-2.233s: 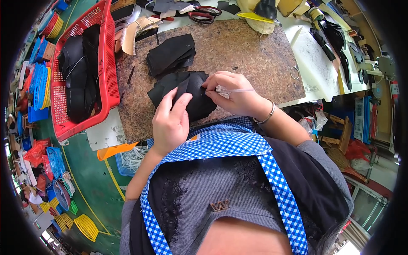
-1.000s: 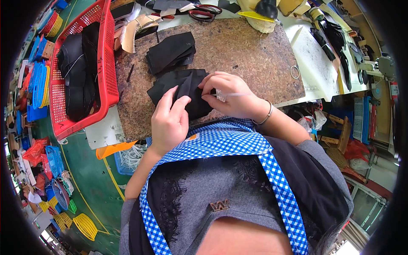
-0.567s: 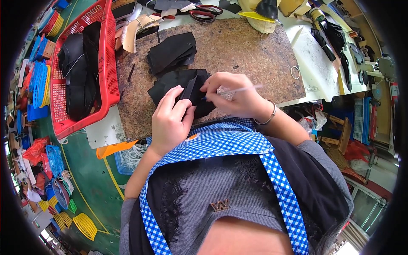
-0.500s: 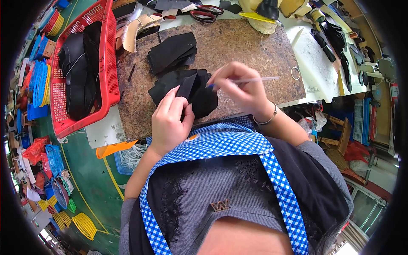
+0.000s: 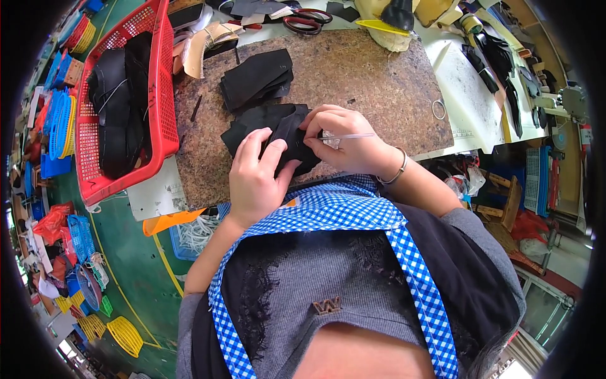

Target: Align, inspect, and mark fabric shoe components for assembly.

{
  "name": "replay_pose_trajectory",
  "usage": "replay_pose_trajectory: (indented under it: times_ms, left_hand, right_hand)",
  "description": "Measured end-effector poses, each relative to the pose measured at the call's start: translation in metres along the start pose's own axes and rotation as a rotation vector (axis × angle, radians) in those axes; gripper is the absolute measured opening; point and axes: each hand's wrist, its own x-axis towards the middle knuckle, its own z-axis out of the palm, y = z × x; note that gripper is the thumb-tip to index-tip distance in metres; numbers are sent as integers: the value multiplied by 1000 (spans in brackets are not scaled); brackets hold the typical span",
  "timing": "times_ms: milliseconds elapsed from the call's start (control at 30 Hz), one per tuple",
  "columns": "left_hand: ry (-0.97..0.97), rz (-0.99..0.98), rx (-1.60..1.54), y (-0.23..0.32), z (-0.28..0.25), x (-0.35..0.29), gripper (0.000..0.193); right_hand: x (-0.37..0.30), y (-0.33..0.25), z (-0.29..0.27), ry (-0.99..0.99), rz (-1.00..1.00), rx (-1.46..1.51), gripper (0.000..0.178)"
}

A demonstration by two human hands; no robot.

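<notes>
My left hand (image 5: 257,180) rests at the lower left of a fanned stack of black pieces (image 5: 252,124), thin like leather or fabric. Its fingers bear on the stack and hold a raised piece between fingers and thumb. In my right hand (image 5: 350,142) is a slim pen (image 5: 353,136) with a clear barrel, which slants across the fingers. That hand's fingertips touch the right side of the same stack, and they hide the pen's tip. Just beyond lies a second pile of black pieces (image 5: 257,77).
Both piles lie on a speckled brown board (image 5: 379,88). A red plastic basket (image 5: 165,120) holding bundled black pieces stands at the left. Scissors (image 5: 304,24) and a black-and-yellow object (image 5: 396,19) sit along the back. A ring (image 5: 439,110) lies at the right.
My right hand has come down and left, bringing the pen to the stack. My left index finger and thumb have shifted right on the black pieces.
</notes>
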Motion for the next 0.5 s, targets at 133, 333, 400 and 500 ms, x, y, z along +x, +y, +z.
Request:
replay_pose_trajectory:
  times_ms: [133, 333, 400, 500]
  left_hand:
    - [-1, 15, -57, -4, 0, 0, 20]
    - [100, -78, -115, -7, 3, -1, 14]
    - [107, -102, -148, -5, -1, 0, 12]
    - [129, -135, -186, -5, -4, 2, 9]
  right_hand:
    - [-1, -5, -5, -19, -35, 2, 11]
    - [-3, -1, -5, 229, 157, 425, 3]
    - [-2, -4, -3, 171, 153, 379, 2]
    - [-2, -3, -2, 80, 127, 299, 3]
